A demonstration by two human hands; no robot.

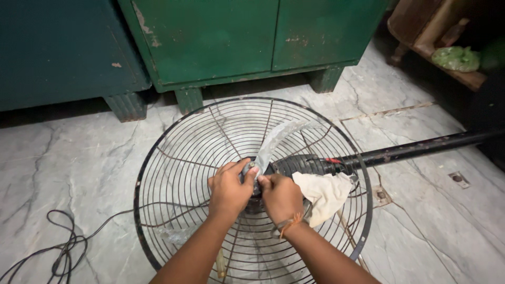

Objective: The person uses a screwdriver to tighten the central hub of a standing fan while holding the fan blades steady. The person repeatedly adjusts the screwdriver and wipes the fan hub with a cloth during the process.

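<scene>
1. Fan guard [173, 158], a round wire cage, lies flat on the marble floor [79, 158], centre of frame.
2. Fan hub [253, 171] sits at the cage centre; a grey blade [276, 139] rises from it toward upper centre.
3. Left hand [229, 189]: grip closed around the hub from the left side, thumb tip on top of it.
4. Right hand [281, 197]: grip closed on the hub from the right, fingertips touching the left thumb. An orange thread band [289, 223] circles the wrist.
5. Pale cloth [326, 192] lies on the cage just right of the right hand.
6. Black pole [421, 147] runs from the motor housing [302, 164] to the right edge.
7. Green cabinet [236, 37] stands across the top; black cable [63, 247] coils lower left.
</scene>
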